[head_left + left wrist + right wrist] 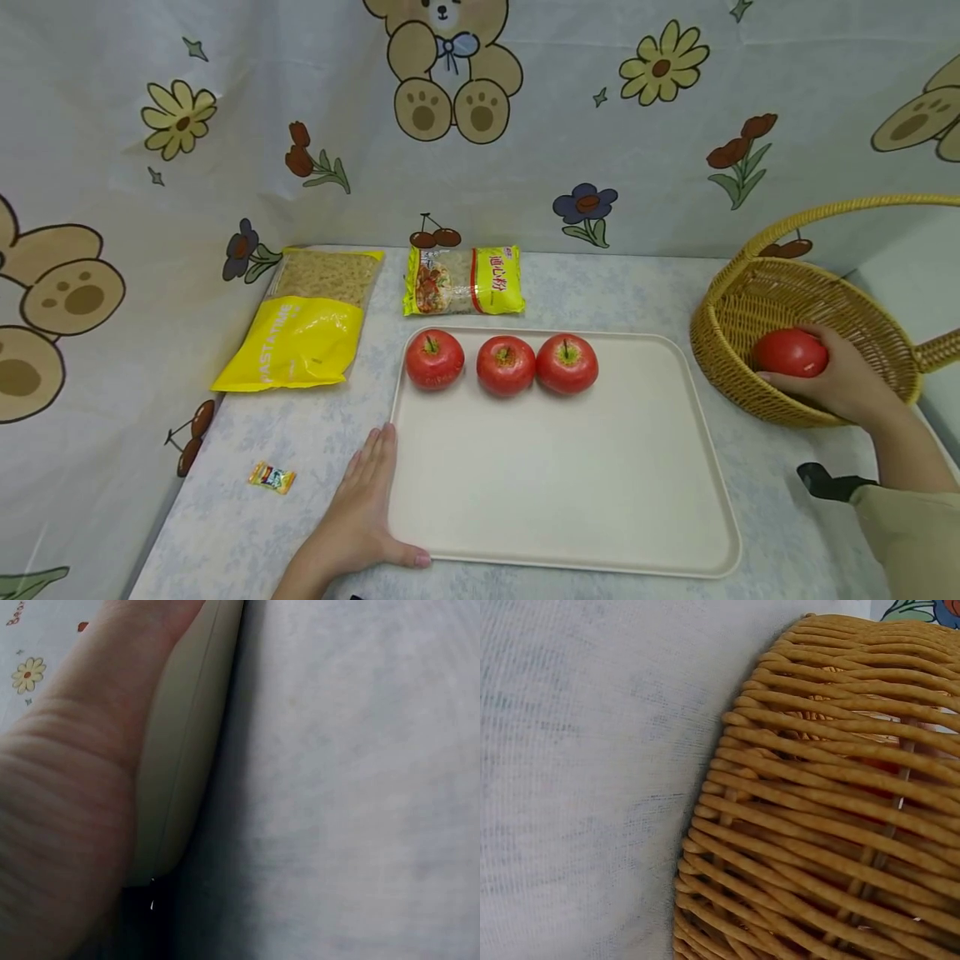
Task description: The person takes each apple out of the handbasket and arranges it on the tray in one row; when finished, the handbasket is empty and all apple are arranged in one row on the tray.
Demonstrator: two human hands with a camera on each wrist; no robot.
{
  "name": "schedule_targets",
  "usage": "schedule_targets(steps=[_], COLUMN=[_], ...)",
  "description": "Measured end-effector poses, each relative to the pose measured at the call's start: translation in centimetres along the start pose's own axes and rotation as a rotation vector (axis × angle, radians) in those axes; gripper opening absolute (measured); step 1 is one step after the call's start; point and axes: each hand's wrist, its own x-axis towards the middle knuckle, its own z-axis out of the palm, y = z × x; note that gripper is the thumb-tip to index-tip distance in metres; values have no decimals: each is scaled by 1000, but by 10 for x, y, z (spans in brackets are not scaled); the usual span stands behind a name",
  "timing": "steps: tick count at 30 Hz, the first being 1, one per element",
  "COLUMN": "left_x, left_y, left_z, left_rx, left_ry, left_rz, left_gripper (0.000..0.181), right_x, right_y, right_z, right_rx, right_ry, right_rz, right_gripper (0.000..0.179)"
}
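Note:
Inside the wicker basket (723, 367) at the right, my right hand (851, 379) grips a red apple (790, 352), fingers over its far side and thumb along the near side. The basket's woven wall (817, 802) hides that hand in the right wrist view. My left hand (358, 512) rests against the near left corner of a cream tray (562, 475), its fingers straight along the left edge and the thumb at the front edge. Three apples stand along the tray's far side: a left one (434, 360), a middle one (506, 367) and a right one (567, 364).
A large yellow pasta bag (307, 333) lies left of the tray. Behind the tray is a smaller yellow packet (465, 281). One small wrapped candy (272, 477) lies near my left hand. The basket's handle (840, 206) arches over its opening. A printed curtain (525, 167) hangs behind.

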Motion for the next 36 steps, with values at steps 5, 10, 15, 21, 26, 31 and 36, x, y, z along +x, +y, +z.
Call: schedule_targets(steps=[5,10,15,21,26,31,36], left_x=[0,0,-1,-1,-1,-1,-2], left_y=[0,0,0,0,0,0,-1], left_z=[0,0,0,1,1,1,0], left_rx=[1,0,3,7,9,4,8], left_ry=[-4,0,3,10,15,17,13], left_rz=[0,5,8,12,9,12,20], left_gripper=[168,168,168,168,168,168,167], right_x=[-2,-4,-9,-20,-28,-37,-46], right_y=[-3,-7,-13,-25,-40,-59,-86], right_z=[-1,1,2,-2,-12,-20,-20], right_rx=[50,51,53,107,121,121,183], right_ry=[-19,88,196,289,313,322,340], right_rz=[32,59,79,44,0,-70,-161], right_gripper=[115,120,122,115,113,111,106])
